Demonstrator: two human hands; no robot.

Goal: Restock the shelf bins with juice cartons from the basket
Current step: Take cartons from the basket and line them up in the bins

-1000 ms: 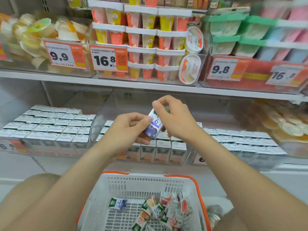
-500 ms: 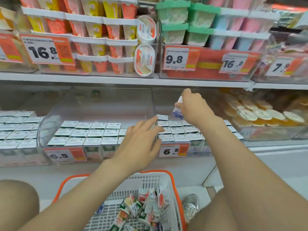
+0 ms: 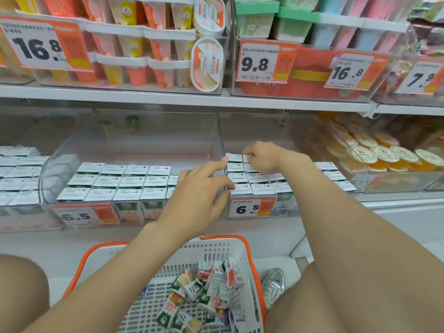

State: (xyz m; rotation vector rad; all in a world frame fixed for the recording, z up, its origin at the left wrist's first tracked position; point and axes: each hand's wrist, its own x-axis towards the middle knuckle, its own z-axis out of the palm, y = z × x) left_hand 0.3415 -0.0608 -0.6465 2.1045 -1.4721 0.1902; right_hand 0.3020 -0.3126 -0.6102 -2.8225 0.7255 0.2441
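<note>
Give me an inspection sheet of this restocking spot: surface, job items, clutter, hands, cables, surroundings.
Surface: white shelf carrying clear bins.
Job's things: middle bin and right bin hold upright cartons in rows, with room left behind them; the basket below holds a loose carton pile.
Clutter: nothing seen.
Hands: left hand open, fingers spread at the divider between the bins; right hand curled over the right bin's back row, grip unclear.
Cables: nothing seen.
Surroundings: upper shelf with dessert cups and price tags; lidded cups in the bin further right; a shoe beside the basket.
</note>
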